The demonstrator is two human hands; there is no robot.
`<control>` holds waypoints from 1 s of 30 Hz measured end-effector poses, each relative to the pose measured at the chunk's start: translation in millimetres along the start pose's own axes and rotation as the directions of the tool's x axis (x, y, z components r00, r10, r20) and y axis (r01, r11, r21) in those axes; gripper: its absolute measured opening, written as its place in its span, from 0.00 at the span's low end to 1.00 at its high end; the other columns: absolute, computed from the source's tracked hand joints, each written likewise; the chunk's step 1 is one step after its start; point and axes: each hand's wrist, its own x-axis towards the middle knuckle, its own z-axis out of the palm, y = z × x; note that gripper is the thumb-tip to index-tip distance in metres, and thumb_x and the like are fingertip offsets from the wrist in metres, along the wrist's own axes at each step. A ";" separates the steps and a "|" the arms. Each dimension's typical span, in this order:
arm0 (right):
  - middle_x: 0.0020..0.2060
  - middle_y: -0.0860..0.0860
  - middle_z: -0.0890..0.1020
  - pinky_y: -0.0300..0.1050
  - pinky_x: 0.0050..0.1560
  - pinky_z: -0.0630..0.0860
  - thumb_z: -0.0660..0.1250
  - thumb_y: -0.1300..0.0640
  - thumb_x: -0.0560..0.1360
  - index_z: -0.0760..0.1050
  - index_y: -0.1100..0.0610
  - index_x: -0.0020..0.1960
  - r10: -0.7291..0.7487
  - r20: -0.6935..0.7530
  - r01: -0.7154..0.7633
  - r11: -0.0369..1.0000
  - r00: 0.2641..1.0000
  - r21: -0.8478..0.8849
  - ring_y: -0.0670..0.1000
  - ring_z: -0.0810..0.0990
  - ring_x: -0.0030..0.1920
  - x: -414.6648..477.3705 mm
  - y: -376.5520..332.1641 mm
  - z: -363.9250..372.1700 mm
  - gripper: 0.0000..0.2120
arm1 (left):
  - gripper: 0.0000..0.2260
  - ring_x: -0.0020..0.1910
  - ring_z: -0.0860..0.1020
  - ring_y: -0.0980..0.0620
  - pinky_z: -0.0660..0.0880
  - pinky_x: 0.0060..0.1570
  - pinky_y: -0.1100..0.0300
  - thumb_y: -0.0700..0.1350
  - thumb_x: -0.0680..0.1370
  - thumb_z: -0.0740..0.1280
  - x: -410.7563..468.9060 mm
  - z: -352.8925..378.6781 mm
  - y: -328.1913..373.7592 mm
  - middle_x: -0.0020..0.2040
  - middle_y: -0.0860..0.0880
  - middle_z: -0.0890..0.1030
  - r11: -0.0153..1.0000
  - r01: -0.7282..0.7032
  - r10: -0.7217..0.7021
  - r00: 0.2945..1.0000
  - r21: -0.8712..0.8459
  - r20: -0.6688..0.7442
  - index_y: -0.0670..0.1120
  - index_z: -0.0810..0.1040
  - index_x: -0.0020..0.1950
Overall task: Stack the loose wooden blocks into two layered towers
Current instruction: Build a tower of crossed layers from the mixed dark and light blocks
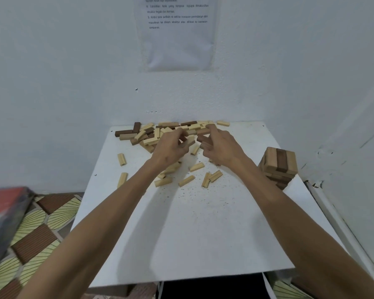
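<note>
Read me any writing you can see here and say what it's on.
Paper sheet on the wall, as best readable:
"4. Laraskan blok yang tersasar supaya keseluruhan struktur tegak dan kemas."
"5. Ambil blok berbaki di sekitar kawasan (unclear word) dan masukkan ke dalam struktur atau alihkan ke kawasan simpanan."
Top line: cut off, too blurred.

White table (203, 234) against pale wall (63, 61); patterned floor (41, 223).

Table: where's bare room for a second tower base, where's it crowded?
Free: the near half of the table, from the scattered blocks to the front edge; also the far right corner, between the pile and the finished tower. Crowded: the far edge under the pile, and mid-table around the left hand and right hand.
</note>
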 end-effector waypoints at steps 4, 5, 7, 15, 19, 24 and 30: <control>0.52 0.55 0.80 0.57 0.47 0.80 0.71 0.56 0.73 0.63 0.56 0.75 -0.014 0.034 0.013 0.999 0.999 0.050 0.56 0.80 0.50 -46.2 -15.6 -5.6 0.33 | 0.14 0.44 0.82 0.55 0.80 0.48 0.53 0.56 0.80 0.71 -47.2 -7.7 16.1 0.46 0.54 0.84 0.999 0.012 -0.012 1.000 -0.035 -0.006 0.46 0.81 0.54; 0.53 0.54 0.80 0.56 0.49 0.80 0.71 0.56 0.73 0.64 0.56 0.75 -0.006 0.051 0.003 0.999 0.999 0.049 0.56 0.80 0.52 -58.7 -18.7 -4.5 0.33 | 0.13 0.43 0.81 0.55 0.80 0.48 0.53 0.56 0.80 0.70 -60.3 -7.7 19.2 0.44 0.55 0.84 0.999 0.021 -0.022 1.000 -0.041 -0.015 0.47 0.82 0.51; 0.58 0.54 0.80 0.54 0.52 0.79 0.72 0.54 0.74 0.68 0.57 0.74 0.005 0.073 -0.008 0.999 0.997 0.048 0.57 0.80 0.56 -86.3 -24.7 1.5 0.30 | 0.11 0.42 0.81 0.57 0.80 0.47 0.54 0.55 0.80 0.71 -89.9 -5.7 25.1 0.43 0.56 0.84 0.998 0.036 -0.037 0.999 -0.047 -0.032 0.47 0.83 0.49; 0.56 0.51 0.79 0.53 0.52 0.77 0.66 0.51 0.76 0.75 0.55 0.64 -0.050 0.174 0.055 0.998 0.984 -0.024 0.54 0.75 0.58 -167.2 -34.6 37.9 0.18 | 0.09 0.43 0.79 0.59 0.78 0.45 0.55 0.55 0.81 0.68 -174.2 18.5 23.3 0.44 0.58 0.83 0.998 0.051 -0.051 0.999 -0.029 0.005 0.51 0.82 0.50; 0.61 0.50 0.78 0.48 0.55 0.75 0.66 0.52 0.78 0.74 0.55 0.69 -0.071 0.143 0.068 0.997 0.987 0.027 0.52 0.72 0.62 -179.6 -33.6 41.9 0.20 | 0.09 0.45 0.78 0.55 0.76 0.46 0.56 0.54 0.82 0.68 -183.9 21.0 21.2 0.46 0.56 0.83 0.999 0.032 -0.032 0.999 -0.012 -0.013 0.49 0.82 0.52; 0.64 0.49 0.75 0.48 0.62 0.72 0.67 0.51 0.76 0.70 0.54 0.74 -0.049 0.161 0.039 0.997 0.986 0.065 0.53 0.69 0.66 -186.7 -21.0 36.3 0.26 | 0.07 0.49 0.77 0.52 0.75 0.49 0.55 0.49 0.81 0.70 -180.6 18.9 18.2 0.48 0.53 0.83 0.998 0.070 -0.070 0.997 0.008 -0.029 0.48 0.83 0.53; 0.58 0.48 0.70 0.49 0.61 0.73 0.69 0.49 0.74 0.75 0.50 0.69 0.015 0.182 -0.027 0.997 0.983 0.065 0.52 0.68 0.61 -182.6 -13.6 36.9 0.24 | 0.18 0.57 0.75 0.52 0.73 0.57 0.53 0.51 0.76 0.63 -173.8 9.1 28.8 0.56 0.56 0.84 0.995 0.102 -0.104 0.978 0.022 0.180 0.52 0.83 0.63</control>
